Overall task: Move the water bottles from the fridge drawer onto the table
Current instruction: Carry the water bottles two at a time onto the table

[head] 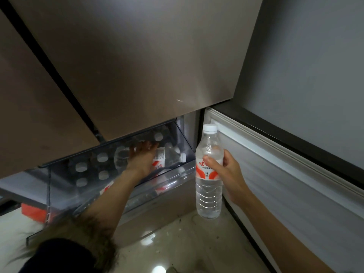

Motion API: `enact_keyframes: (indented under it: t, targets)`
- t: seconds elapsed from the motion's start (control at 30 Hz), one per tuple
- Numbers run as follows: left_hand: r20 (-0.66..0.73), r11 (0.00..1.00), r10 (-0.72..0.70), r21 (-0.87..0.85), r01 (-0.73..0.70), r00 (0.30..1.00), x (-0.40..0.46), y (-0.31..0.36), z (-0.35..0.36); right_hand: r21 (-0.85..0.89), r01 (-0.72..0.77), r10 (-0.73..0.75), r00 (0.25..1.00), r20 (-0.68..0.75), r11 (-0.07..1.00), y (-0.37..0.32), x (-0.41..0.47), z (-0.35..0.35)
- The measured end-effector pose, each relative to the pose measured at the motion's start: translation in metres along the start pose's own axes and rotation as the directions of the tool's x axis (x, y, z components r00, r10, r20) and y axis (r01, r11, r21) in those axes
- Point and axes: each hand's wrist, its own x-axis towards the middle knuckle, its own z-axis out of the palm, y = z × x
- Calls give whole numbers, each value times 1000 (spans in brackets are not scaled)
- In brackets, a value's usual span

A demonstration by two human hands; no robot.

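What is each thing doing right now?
Fridge drawer: pulled open, bottles inside.
Held bottle: upright, capped, out of the drawer.
Right hand: gripping the held bottle.
Lying bottle: on its side in the drawer, capped.
Left hand: on the lying bottle.

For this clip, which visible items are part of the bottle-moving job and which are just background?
Part of the job:
- upright bottle gripped in the right hand
- lying bottle under the left hand
- standing bottles in the clear drawer

Background:
- fridge door
- red object on the floor
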Motion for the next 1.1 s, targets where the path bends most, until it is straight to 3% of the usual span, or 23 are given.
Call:
enact_keyframes:
  t: [0.23, 0.47, 0.67, 0.8, 0.97, 1.1]
  targets:
    - [-40, 999, 38, 1, -38, 998, -6, -5, -9, -34, 11, -10, 1000, 22, 999, 3, 2, 7]
    - [-234, 999, -36, -41, 27, 972, -43, -1, -34, -33, 50, -50, 999, 5, 998, -8, -9, 14]
    - [-440, 991, -28, -126, -32, 898, -107, 3, -51, -12, 108, -108, 994, -12, 994, -15, -30, 28]
    - [-602, 986, -26, -149, -80, 798, -154, 11, -75, 42, 206, -206, 978, -7, 978, -25, -53, 35]
    - [-721, 922, -235, -378, -86, 652, -218, 30, -103, 50, 318, -322, 936, 141, 947, -35, -82, 37]
    - [-648, 769, -505, -638, -42, 570, -286, 51, -95, 81, 351, -357, 869, 343, 933, -36, -116, 46]
